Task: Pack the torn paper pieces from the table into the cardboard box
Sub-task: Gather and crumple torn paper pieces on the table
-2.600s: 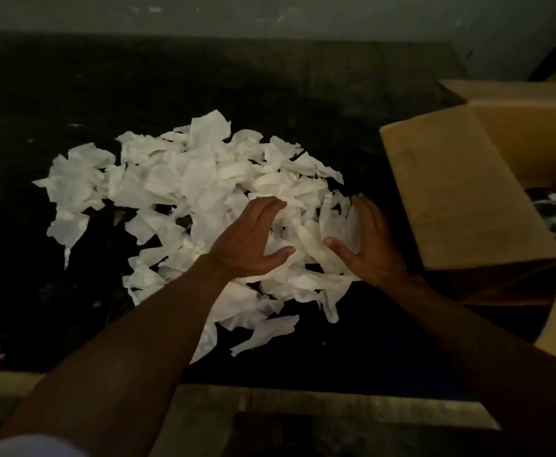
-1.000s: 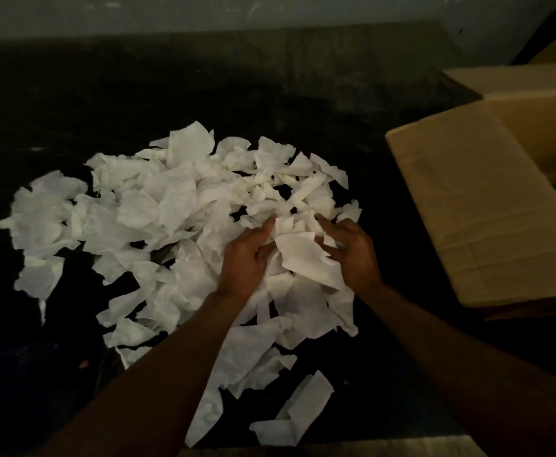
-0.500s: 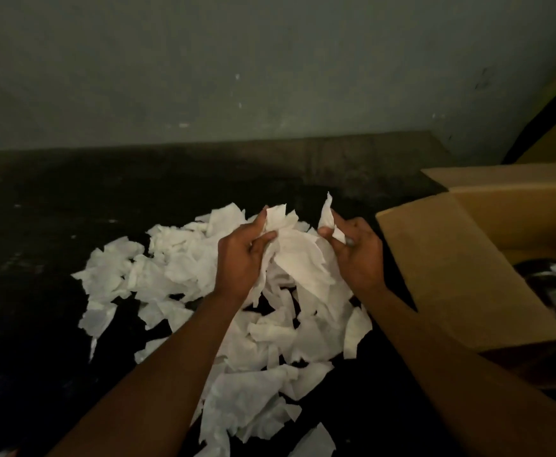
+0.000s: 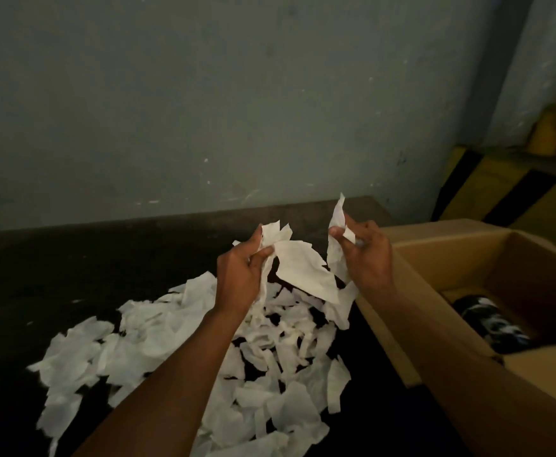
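Note:
A heap of white torn paper pieces (image 4: 157, 341) lies on the dark table (image 4: 72, 265). Both hands are raised above the heap with a bunch of paper between them. My left hand (image 4: 240, 275) grips several pieces, one large sheet (image 4: 303, 268) hanging from it. My right hand (image 4: 365, 255) pinches more scraps, one sticking upward. The open cardboard box (image 4: 468, 258) stands at the right, its near wall just beside my right hand. Something dark with white marks (image 4: 491, 324) lies inside it.
A pale grey-blue wall (image 4: 204, 110) rises right behind the table. At the far right stands a yellow and black striped object (image 4: 501, 192) with blurred items on a shelf above it. The scene is dim.
Both hands gathered paper from the heap, closed on a bunch and lifted it up and to the right, nearer the box. The view has tilted upward.

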A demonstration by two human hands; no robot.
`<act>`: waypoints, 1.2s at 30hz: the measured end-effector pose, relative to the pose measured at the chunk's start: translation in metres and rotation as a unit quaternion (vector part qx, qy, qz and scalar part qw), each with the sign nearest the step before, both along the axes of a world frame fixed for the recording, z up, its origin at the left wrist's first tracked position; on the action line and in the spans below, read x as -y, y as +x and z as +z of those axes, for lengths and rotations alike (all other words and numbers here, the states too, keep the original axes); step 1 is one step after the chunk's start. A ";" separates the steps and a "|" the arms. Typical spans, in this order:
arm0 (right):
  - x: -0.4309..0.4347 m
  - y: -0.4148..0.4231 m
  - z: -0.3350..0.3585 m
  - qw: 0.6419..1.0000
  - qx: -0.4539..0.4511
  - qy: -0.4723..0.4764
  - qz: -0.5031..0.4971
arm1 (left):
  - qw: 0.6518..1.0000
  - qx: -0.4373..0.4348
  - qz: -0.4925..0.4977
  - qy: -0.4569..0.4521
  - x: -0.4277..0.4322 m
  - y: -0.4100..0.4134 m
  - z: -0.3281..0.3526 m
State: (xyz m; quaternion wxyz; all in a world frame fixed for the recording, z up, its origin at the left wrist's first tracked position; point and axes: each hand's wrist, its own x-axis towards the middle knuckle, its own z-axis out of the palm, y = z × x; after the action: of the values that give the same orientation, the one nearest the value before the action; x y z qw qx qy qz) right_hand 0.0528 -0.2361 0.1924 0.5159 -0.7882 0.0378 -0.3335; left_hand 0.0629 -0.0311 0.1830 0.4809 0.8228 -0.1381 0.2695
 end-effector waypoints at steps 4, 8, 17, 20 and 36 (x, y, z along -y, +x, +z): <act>0.027 -0.010 0.016 0.999 -0.008 0.022 -0.041 | 0.999 0.009 -0.030 0.002 0.039 0.003 0.015; 0.072 -0.021 0.028 0.996 0.003 0.039 -0.077 | 0.998 0.005 -0.065 0.002 0.097 0.007 0.031; 0.235 -0.026 0.043 0.986 0.028 0.058 -0.154 | 0.993 0.005 -0.117 -0.033 0.279 0.009 0.049; 0.293 -0.024 0.032 0.984 -0.008 0.052 -0.170 | 0.993 -0.027 -0.111 -0.031 0.334 0.009 0.035; 0.394 -0.017 -0.080 0.980 -0.191 -0.046 -0.023 | 0.966 -0.219 0.017 0.140 0.424 0.001 -0.084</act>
State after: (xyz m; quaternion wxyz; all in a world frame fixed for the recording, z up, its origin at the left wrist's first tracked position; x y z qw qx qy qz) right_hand 0.0355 -0.6303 0.1128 0.4549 -0.8590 0.1382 -0.1901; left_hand 0.0640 -0.4546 0.0990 0.3752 0.9229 -0.0520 0.0692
